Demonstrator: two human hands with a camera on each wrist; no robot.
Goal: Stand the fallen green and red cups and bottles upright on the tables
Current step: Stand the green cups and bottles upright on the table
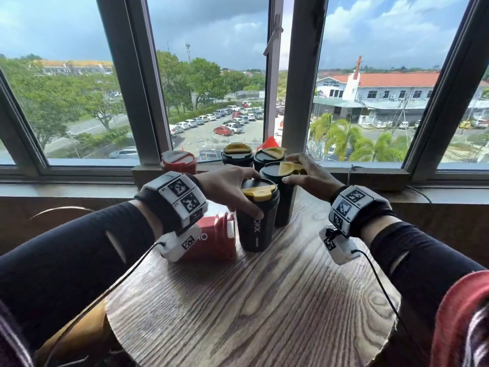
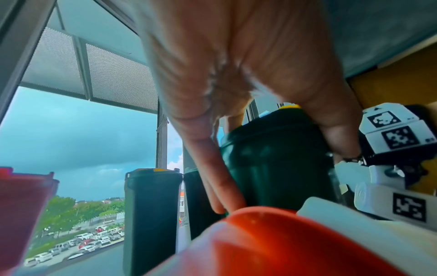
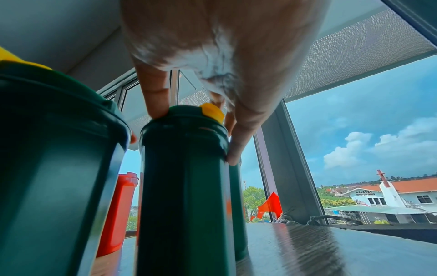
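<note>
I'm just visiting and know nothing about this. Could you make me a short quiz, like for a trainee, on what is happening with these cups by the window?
1. True or false: the red cup under the left wrist stands upright on the round wooden table.
2. How many dark green cups with yellow lid flaps are upright?
3. What does the right hand hold? A: the green cup behind. B: the front green cup. C: nothing.

Key
1. False: it lies on its side.
2. Four: two on the table, two further back by the window.
3. A: its fingers grip the cup's lid rim, while the left hand holds the front green cup.
</note>
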